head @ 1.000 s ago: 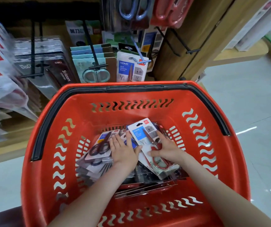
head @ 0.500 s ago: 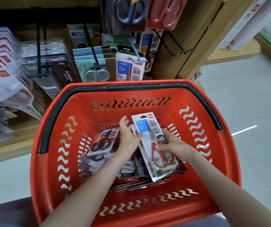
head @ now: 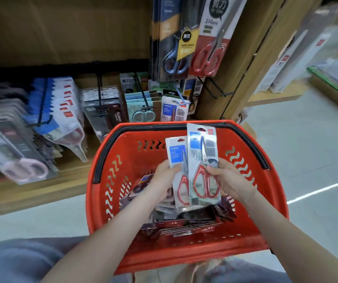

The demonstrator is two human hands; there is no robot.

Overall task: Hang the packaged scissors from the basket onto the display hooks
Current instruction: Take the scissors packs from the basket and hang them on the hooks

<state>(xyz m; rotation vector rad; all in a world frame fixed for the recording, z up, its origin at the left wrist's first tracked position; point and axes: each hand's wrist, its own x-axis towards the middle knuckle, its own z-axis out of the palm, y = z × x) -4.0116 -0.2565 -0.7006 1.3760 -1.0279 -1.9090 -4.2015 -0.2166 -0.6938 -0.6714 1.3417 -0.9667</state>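
Two packs are raised above the basket (head: 277, 203): the left pack (head: 176, 154) is pinched by fingers of the left hand (head: 162, 179), and the right pack (head: 203, 160) by fingers of the right hand (head: 230, 180). Neither is hung yet. A pile of packs (head: 186, 225) lies inside the basket, and the display hooks (head: 212, 86) stand beyond its far rim.

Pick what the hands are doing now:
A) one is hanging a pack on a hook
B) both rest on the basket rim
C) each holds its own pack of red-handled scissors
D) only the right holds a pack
C: the left hand pinches the smaller pack and the right hand the taller pack, both over the basket.
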